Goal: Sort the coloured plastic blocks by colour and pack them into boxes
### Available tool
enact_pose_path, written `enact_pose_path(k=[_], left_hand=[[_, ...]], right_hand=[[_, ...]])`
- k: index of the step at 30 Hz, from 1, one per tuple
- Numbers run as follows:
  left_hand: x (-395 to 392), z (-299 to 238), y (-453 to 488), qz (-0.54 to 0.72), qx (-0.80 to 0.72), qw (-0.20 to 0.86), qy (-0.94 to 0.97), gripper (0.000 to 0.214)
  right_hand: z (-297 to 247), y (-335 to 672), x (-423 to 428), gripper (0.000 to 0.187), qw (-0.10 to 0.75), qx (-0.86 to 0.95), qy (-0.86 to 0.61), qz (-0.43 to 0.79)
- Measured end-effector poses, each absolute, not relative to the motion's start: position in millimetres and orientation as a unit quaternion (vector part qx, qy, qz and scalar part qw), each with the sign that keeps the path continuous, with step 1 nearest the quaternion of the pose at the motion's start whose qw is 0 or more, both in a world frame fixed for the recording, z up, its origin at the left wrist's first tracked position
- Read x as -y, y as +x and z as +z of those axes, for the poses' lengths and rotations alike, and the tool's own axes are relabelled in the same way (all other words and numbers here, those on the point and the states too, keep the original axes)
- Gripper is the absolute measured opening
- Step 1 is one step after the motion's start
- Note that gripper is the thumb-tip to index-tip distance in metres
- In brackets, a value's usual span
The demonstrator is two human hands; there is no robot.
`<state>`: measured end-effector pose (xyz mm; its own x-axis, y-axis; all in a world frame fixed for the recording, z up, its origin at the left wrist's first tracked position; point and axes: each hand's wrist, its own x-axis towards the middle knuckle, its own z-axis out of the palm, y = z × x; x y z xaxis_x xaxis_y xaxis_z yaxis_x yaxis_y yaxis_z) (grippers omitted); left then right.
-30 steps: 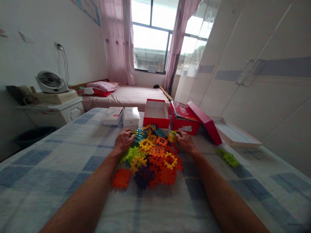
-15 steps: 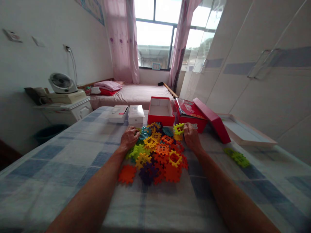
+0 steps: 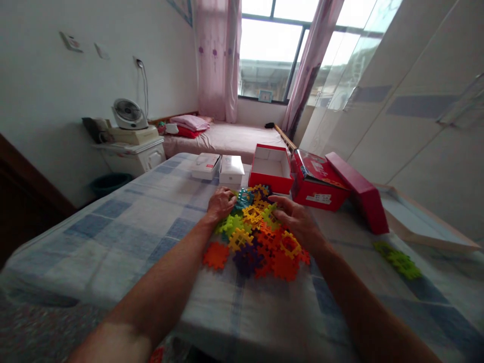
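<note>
Heaped near the middle of the table (image 3: 113, 222), on a blue-and-white checked cloth: a pile of interlocking plastic tiles (image 3: 260, 237), square with toothed edges and open grid centres, glossy, in orange, yellow, green, purple and teal. Pile stretched roughly from the near edge toward the far boxes, long axis running away from the camera, most tiles lying flat or slightly tilted on one another. One orange tile (image 3: 215, 255) flat on the cloth at the near left fringe.

Left hand (image 3: 221, 203) palm down against the far left edge of the pile, fingers loosely curled, gripping nothing visible. Right hand (image 3: 297, 222) resting on top of the pile's right side, fingers spread and slightly bent over the tiles; whether a tile is pinched beneath cannot be told.

Just beyond the pile, an open red cardboard box (image 3: 271, 168) with white inside, a second red box (image 3: 319, 180) beside it, two white boxes (image 3: 218, 168) to the left. Well apart at right, a few green tiles (image 3: 398, 258).
</note>
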<state>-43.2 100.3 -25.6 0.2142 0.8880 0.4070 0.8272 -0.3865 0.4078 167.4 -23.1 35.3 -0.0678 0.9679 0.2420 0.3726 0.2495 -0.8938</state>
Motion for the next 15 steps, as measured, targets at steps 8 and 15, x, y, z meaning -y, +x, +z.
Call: enact_pose_path(k=[8, 15], left_hand=[[-96, -25, -38, 0.316, -0.559, 0.061, 0.764, 0.025], [-91, -22, -28, 0.364, -0.577, 0.078, 0.727, 0.025]], right_hand=[[29, 150, 31, 0.031, 0.354, 0.746, -0.535, 0.179], [30, 156, 28, 0.029, 0.375, 0.715, -0.585, 0.085]])
